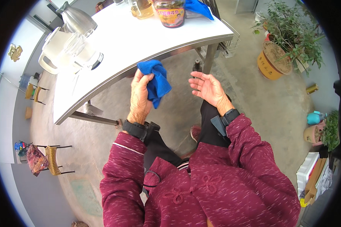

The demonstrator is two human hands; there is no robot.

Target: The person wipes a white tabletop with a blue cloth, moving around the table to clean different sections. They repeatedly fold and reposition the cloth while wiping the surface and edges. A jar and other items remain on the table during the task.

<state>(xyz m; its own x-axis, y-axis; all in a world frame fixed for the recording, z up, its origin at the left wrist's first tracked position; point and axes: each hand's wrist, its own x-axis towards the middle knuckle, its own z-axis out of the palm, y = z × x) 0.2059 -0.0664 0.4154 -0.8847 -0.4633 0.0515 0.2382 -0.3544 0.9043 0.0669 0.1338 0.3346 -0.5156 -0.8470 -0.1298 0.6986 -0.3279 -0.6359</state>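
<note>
A bunched blue cloth (158, 82) hangs from my left hand (140, 92), pinched between thumb and fingers just off the edge of the white table (136, 39). To its right, my right hand (209, 86) is raised with the palm turned up and the fingers apart, holding nothing. Just beyond those fingertips a dark bottle (197, 65) shows below the table's level, partly covered by the hand. Both wrists wear black straps with small devices.
On the table's left stand a glass jug (83, 51), a white appliance (55, 48) and a steel vacuum jug (76, 18). A labelled jar (170, 14), a glass pitcher (142, 8) and another blue cloth (200, 8) are at the back. A potted plant (272, 61) stands right.
</note>
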